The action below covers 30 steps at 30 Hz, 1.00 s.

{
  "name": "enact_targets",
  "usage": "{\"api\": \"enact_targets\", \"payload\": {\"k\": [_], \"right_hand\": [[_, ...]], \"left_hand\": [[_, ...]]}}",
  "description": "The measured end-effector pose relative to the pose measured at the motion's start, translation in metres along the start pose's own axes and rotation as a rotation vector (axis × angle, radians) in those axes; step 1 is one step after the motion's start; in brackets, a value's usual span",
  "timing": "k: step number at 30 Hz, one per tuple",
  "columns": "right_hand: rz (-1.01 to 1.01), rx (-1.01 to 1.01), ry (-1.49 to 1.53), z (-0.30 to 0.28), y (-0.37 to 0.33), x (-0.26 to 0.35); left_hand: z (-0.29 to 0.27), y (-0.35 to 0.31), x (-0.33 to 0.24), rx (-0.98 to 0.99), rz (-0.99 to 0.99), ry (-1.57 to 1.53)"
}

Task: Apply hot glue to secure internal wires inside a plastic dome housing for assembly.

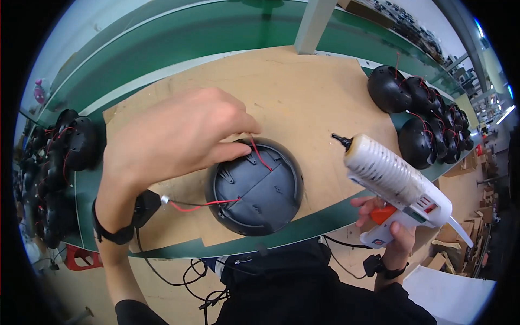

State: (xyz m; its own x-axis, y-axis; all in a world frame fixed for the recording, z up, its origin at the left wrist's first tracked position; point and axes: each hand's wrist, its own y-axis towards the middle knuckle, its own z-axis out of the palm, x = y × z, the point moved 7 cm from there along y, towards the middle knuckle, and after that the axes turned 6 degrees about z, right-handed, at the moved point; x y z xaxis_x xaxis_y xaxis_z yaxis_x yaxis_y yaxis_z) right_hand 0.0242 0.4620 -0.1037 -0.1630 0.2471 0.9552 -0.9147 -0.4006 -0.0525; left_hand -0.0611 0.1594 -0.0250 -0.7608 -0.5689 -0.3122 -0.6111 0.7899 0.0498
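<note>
A round black plastic shell (254, 189) lies on the cardboard with its ribbed inner side up. My left hand (184, 130) reaches over its upper left rim, fingers curled around the end of a red wire (260, 156) that comes from inside the shell. The fingertips are partly hidden. A second red wire (187, 208), with a dark one beside it, runs left from the shell to a small white connector (164, 200). In my right hand (398, 233) is a white hot glue gun (401, 187), its black nozzle pointing up and left, apart from the shell.
Cardboard (319, 97) covers much of the green bench (187, 250). Black shells with red wires crowd the right (390, 89) and left ends (81, 142). A grey post (314, 27) rises at the back. Black cables (189, 279) hang below the front edge, near a red stool (81, 259).
</note>
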Motion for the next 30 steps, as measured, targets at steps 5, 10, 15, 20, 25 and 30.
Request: {"api": "enact_targets", "payload": {"k": [5, 10, 15, 20, 25, 30], "right_hand": [[0.198, -0.081, -0.038, 0.027, 0.000, 0.025], [0.412, -0.069, -0.099, 0.037, -0.002, 0.033], [0.426, -0.114, -0.370, 0.043, 0.011, 0.050], [0.552, 0.015, -0.453, 0.055, 0.021, 0.057], [0.412, -0.150, -0.543, 0.067, 0.027, 0.070], [0.466, -0.306, -0.576, 0.064, 0.026, 0.077]], "left_hand": [[-0.006, 0.011, 0.004, -0.015, 0.115, -0.272], [0.005, 0.019, 0.019, -0.125, 0.173, -0.420], [0.020, 0.041, 0.026, -0.227, 0.177, -0.501], [0.017, 0.038, 0.027, -0.328, 0.181, -0.503], [0.017, 0.039, 0.027, -0.333, 0.164, -0.460], [0.019, 0.032, 0.030, -0.331, 0.131, -0.463]]}}
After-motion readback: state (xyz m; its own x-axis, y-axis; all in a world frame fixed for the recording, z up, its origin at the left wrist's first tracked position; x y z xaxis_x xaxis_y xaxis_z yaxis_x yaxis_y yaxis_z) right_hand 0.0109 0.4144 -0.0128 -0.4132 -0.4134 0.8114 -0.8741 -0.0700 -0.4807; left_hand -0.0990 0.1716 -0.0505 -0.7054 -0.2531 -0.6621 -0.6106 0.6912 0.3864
